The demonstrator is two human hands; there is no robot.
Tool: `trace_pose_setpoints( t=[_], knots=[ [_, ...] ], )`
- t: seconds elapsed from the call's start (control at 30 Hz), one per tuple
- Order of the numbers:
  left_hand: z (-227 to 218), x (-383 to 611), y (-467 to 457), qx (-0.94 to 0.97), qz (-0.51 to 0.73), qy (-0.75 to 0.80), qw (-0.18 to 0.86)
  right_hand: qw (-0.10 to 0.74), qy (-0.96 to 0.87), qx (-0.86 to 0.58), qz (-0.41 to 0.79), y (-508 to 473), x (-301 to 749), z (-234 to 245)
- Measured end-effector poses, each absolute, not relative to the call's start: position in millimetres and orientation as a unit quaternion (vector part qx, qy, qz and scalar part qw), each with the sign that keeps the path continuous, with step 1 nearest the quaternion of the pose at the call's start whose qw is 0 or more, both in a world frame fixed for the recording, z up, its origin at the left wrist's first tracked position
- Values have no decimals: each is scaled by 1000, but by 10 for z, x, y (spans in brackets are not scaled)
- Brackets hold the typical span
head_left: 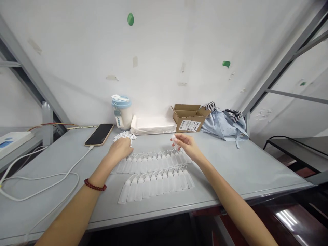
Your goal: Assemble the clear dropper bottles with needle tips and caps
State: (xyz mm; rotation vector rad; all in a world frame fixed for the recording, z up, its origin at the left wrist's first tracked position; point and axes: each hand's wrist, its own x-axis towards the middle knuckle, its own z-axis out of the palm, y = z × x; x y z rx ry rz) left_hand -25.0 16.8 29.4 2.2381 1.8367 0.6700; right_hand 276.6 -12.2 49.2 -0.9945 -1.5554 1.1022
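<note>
At a small pile of white plastic pieces [124, 135], my left hand [120, 149] is bent down; its fingertips are hidden behind the hand. My right hand [188, 145] pinches a small translucent white plastic piece [174, 139] between thumb and fingers, with a thin white cord at its top. It is held just above the table, over the right end of the back row. Below lie two rows of flat translucent plastic pieces with cord loops, a back row [151, 164] and a front row [156, 184], placed side by side.
A phone [99, 134] with a white charging cable [77, 160] lies left on the grey table [238, 167]. Along the wall stand a blue-lidded cup [124, 114], a stack of white sheets [153, 125], an open cardboard box [188, 119] and a light-blue cloth bag [221, 124].
</note>
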Motion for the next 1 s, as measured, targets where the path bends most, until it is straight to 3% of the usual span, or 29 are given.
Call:
trace_pose_setpoints(
  t=[0.13, 0.33, 0.67, 0.9, 1.0],
  knots=[
    [516, 9, 17, 721, 278, 611, 171, 485, -633, -407, 445, -104, 2768, 482],
    [652, 550, -273, 719, 333, 477, 381, 487, -643, -417, 419, -81, 2685, 362],
    [582, 546, -229, 588, 496, 473, 430, 397, -760, -341, 386, 44, 2303, 648],
    [591, 466, -264, 594, 455, 447, 490, 410, -831, -313, 206, -69, 2258, 520],
    [582, 516, -303, 608, 432, 435, 505, 413, -835, -313, 185, -191, 2333, 472]
  ],
)
